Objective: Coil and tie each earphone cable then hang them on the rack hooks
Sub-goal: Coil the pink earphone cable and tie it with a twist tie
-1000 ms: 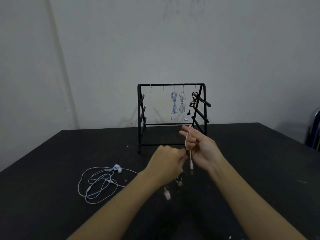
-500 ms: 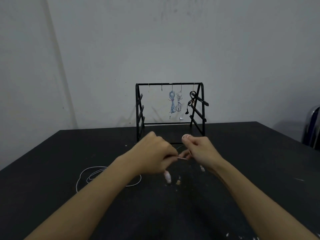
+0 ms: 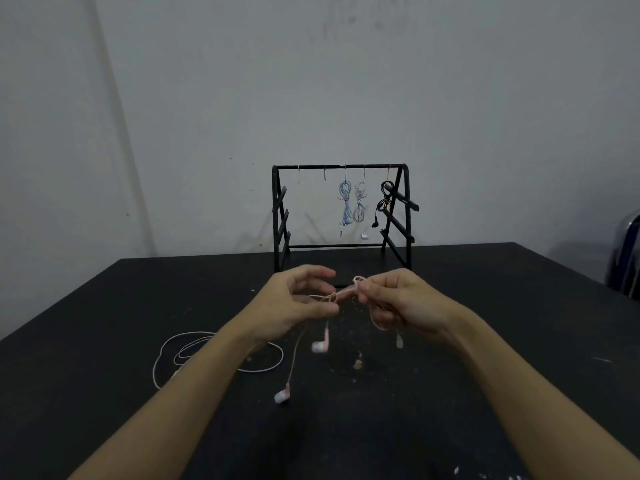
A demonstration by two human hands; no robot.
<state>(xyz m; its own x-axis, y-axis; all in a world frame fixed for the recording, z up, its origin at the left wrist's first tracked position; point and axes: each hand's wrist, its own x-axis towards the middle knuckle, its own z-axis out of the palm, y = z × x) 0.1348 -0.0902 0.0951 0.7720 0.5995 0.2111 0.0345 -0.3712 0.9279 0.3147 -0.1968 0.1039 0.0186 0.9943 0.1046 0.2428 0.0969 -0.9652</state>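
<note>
Left hand (image 3: 298, 303): raised at centre, fingers loosely curled, thumb low, fingertips toward 3 o'clock; forearm enters from 7 o'clock. Right hand (image 3: 398, 301): level with the left and just beside it, fingers curled in a pinch, pointing toward 9 o'clock; forearm enters from 5 o'clock.

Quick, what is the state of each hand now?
Left hand: pinches the thin pink earphone cable.
Right hand: grips the same cable's coiled part.

Rack (image 3: 341, 216) behind hands (image 3: 349, 301), on table (image 3: 502, 327)
</note>
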